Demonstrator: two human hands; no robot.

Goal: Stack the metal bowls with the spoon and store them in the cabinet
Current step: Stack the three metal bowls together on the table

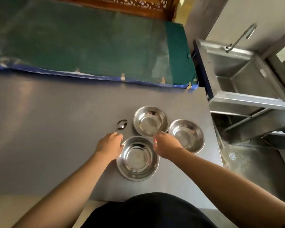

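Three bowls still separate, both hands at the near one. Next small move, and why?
Probably close both hands, left hand and right hand, on the near bowl's rim and lift it toward the far bowl. Nothing is stacked yet; the spoon lies loose.

Soft dim daylight, pale glare on the grey table [39,129], fisheye-bent, blurry edges.

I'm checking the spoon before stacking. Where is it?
The spoon lies on the grey table, left of the far bowl, its handle under the left hand.
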